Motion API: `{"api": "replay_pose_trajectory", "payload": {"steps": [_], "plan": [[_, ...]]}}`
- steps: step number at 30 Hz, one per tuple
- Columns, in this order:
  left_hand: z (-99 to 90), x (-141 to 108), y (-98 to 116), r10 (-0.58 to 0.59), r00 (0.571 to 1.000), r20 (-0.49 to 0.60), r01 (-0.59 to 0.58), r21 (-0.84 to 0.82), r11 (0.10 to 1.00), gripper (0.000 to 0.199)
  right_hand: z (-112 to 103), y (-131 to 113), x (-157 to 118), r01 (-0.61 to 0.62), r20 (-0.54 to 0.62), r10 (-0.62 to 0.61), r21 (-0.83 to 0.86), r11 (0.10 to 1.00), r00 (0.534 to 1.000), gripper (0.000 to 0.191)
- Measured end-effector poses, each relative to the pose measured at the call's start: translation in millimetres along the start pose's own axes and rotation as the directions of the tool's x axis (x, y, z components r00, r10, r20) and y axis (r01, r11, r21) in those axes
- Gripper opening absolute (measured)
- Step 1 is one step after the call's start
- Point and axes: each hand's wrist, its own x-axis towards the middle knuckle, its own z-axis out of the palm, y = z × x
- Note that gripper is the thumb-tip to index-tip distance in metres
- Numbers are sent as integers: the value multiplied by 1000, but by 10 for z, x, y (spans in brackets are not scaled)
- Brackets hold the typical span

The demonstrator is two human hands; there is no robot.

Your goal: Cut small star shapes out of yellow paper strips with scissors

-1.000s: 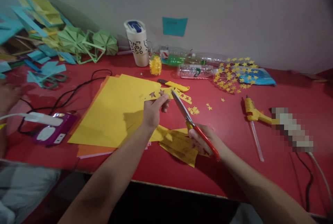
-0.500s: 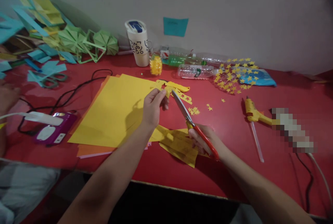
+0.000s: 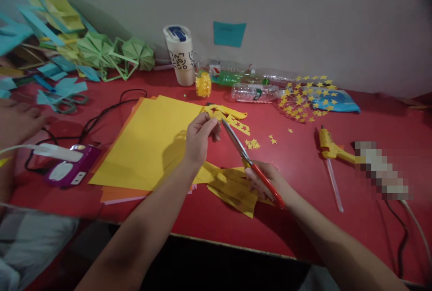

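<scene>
Carefully, a person seated at a red table [image 3: 290, 160] pinches a yellow paper strip [image 3: 219, 114] between thumb and fingers of the left hand [image 3: 199, 140], while the right hand [image 3: 265, 177] is wrapped around red-handled scissors [image 3: 245, 153]. The two hands are apart, the blades slanting across the gap with their tip just beside the left fingertips; whether the tip touches the strip cannot be told. Just beyond the left fingertips lie a yellow cutter [image 3: 238, 113] and a star-punched strip [image 3: 241, 126]. Small cut stars [image 3: 253, 144] are heaped ahead of the right hand, and long yellow pieces [image 3: 232, 194] lie below and partly behind it. Left of the left hand spread large yellow sheets [image 3: 145, 142]; farther left, a co-worker's hand [image 3: 20, 122] is near a purple socket block [image 3: 69, 167]. Well to the right of the right hand rests a yellow glue gun [image 3: 326, 142].
</scene>
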Motion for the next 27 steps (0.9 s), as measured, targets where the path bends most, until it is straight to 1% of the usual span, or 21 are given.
{"api": "replay_pose_trajectory", "payload": {"steps": [4, 7, 10, 14, 19, 27], "plan": [[8, -7, 20, 16, 1000, 22, -16, -3, 1000, 20, -32, 68, 27, -8, 39, 8, 11, 1000, 999, 50], [25, -13, 43, 7, 999, 54, -7, 9, 1000, 19, -50, 103, 41, 10, 63, -11, 16, 1000, 998, 49], [33, -13, 50, 1, 998, 57, -2, 16, 1000, 18, -57, 101, 36, 28, 76, -28, 4, 1000, 997, 51], [25, -6, 47, -11, 999, 49, 10, 29, 1000, 18, -63, 79, 29, 29, 69, -28, -11, 1000, 997, 54], [12, 0, 36, -15, 997, 70, 14, 13, 1000, 18, -82, 95, 36, 10, 94, -7, -31, 999, 996, 58], [14, -5, 25, -22, 997, 67, 20, 33, 999, 18, -79, 115, 44, -14, 90, 16, -14, 1000, 996, 61]]}}
